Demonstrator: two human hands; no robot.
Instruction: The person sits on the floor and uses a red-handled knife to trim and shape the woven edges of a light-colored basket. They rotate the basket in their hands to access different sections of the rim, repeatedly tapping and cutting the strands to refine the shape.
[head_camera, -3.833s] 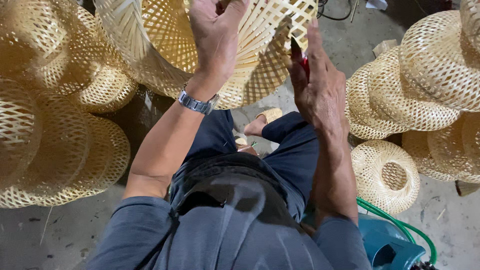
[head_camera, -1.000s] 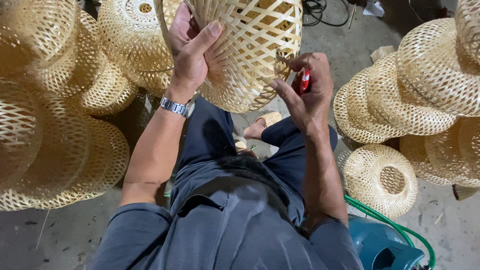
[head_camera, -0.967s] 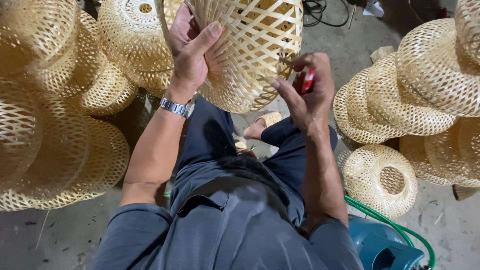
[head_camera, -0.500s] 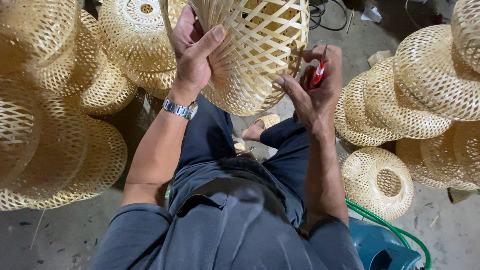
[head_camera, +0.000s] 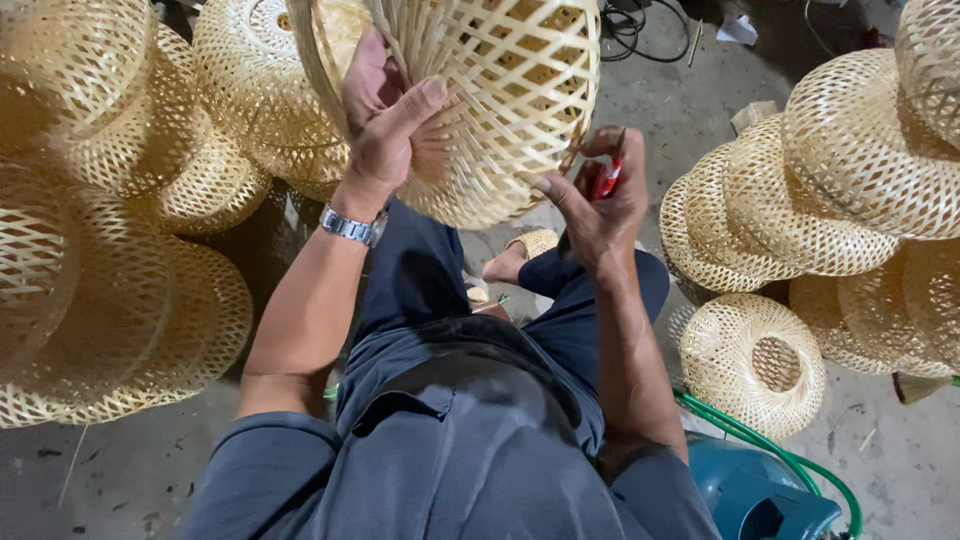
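The woven basket (head_camera: 500, 90) is now turned a little. The left hand (head_camera: 385, 125) clasps its rim above the lap; the right hand (head_camera: 600, 205), moved lower, pinches a red tool (head_camera: 606, 178) beside its wall.

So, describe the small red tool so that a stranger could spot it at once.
Start at the big open-weave bamboo basket raised at the top centre, gripped by the left hand. At its lower right edge is the right hand, pinching the red-handled tool. It is the only bright red thing among pale woven baskets.
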